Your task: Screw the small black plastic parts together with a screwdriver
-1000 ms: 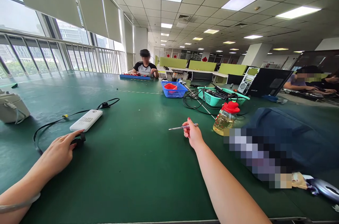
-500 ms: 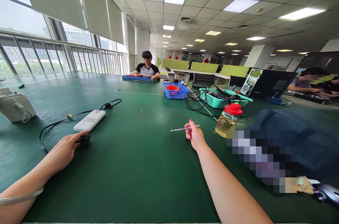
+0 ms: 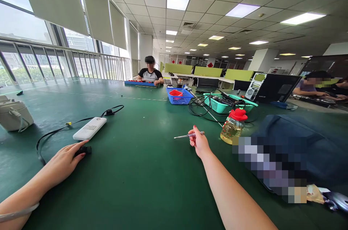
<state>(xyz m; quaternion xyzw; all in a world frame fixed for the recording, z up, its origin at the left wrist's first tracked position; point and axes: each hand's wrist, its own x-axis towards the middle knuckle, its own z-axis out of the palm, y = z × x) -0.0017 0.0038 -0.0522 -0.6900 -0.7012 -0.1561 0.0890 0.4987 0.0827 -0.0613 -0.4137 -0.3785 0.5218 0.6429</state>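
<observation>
My left hand (image 3: 66, 157) is on the table at the left, its thumb and fingers closed around a small black object (image 3: 86, 150). Most of that object is covered, so its kind is unclear. Just beyond the fingertips lies a white power bank-like block (image 3: 90, 128). A black cable (image 3: 51, 133) with a yellow tag curves behind it. In my right hand (image 3: 199, 143), a slim screwdriver (image 3: 182, 136) is pinched above the green table (image 3: 146, 186), its shaft pointing left. A jar with a red lid (image 3: 233, 128) stands to the right of that hand.
A dark blue bag (image 3: 301, 143) takes up the right side. Farther back are a blue basket (image 3: 179, 97), a teal basket (image 3: 217, 106) full of cables, and a computer case (image 3: 274, 87). A beige device (image 3: 15, 114) sits far left. A person (image 3: 149, 72) sits across the table.
My left thumb now shows beside the black object, where it was hidden before. The right hand keeps its grip on the screwdriver. The whole view has shifted slightly.
</observation>
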